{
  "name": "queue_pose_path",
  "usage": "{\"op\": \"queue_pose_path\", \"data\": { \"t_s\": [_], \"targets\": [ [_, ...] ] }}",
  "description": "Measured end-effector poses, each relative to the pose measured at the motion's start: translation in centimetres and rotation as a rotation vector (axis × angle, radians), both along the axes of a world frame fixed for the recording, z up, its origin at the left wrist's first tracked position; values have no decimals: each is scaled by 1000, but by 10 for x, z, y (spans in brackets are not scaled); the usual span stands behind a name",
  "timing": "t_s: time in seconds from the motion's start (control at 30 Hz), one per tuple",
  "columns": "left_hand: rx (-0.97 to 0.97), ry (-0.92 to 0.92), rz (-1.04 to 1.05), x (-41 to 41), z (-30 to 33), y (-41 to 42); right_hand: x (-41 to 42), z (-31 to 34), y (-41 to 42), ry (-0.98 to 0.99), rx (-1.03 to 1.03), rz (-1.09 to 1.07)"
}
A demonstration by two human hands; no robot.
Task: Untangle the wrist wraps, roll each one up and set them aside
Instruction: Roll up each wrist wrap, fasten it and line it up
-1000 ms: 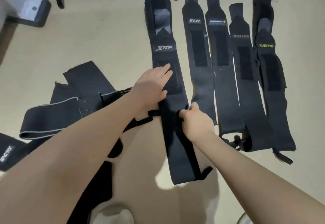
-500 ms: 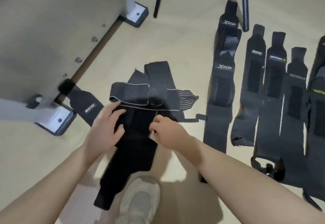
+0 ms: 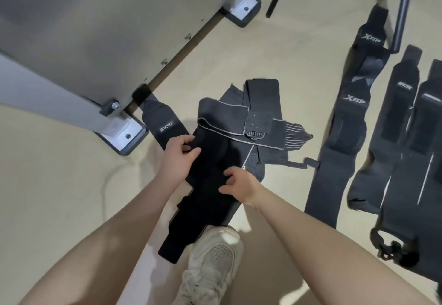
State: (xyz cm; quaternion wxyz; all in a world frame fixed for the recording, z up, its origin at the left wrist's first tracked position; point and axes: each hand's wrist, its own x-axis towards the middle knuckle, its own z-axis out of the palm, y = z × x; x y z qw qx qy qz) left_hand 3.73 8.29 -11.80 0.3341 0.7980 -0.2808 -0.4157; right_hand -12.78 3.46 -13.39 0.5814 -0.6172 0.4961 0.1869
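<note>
While several flat black fabric wraps (image 3: 339, 151) lie straightened right of the tangled black wrap heap (image 3: 241, 122), none is rolled; left hand (image 3: 178, 158) and right hand (image 3: 239, 182) both pinch its lowest black strap (image 3: 205, 206).

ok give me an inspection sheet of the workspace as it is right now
surface: beige floor, bare between the things
job's things: tangled pile of dark wraps in the middle, none rolled; black wrap runs from the pile toward the shoe; XTEP wrap and further wraps lie flat in a row at right; one labelled wrap by the bench foot
clutter: white shoe touching the black wrap's near end
grippers: left hand grips the black wrap's edge; right hand has curled fingers on it
cables: nothing seen
surroundings: grey bench on bolted feet at left; metal bar at top right
</note>
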Motion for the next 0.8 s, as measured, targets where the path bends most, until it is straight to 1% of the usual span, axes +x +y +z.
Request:
{"op": "queue_pose_path", "data": {
  "t_s": [0.03,0.07,0.13,0.23,0.27,0.3,0.37,0.47,0.57,0.6,0.63,0.67,0.7,0.73,0.77,0.8],
  "targets": [
    [18,13,-24,3,0,-4,-2,2,-2,-23,50,7],
    [41,-20,-62,6,-3,-8,-3,6,-5,-56,95,-8],
    [97,-133,-146,15,-11,-14,-5,16,-13,-142,178,-103],
    [163,-296,-236,21,-18,-19,-14,28,-32,-266,255,-380],
    [188,-330,-251,22,-19,-18,-21,31,-39,-337,273,-465],
    [215,-346,-250,24,-20,-17,-31,34,-47,-413,297,-545],
    [266,-339,-210,27,-22,-12,-51,38,-62,-570,416,-692],
    [299,-336,-178,28,-25,-8,-75,57,-80,-737,554,-732],
    [259,-424,-152,19,-18,-10,-89,67,-84,-840,721,-779],
    [194,-470,-147,11,-12,-12,-93,69,-85,-901,800,-789],
    [81,-512,-153,0,-3,-15,-97,71,-86,-963,896,-788],
    [-66,-529,-191,-13,7,-19,-101,72,-87,-1001,950,-790],
    [-205,-509,-287,-27,17,-23,-104,73,-89,-1024,976,-786],
    [-309,-425,-416,-43,26,-27,-109,72,-90,-1027,955,-805],
    [-331,-269,-560,-59,36,-32,-114,72,-91,-1010,919,-820],
    [-256,-77,-681,-73,45,-37,-119,75,-91,-990,871,-836]
  ]
}}
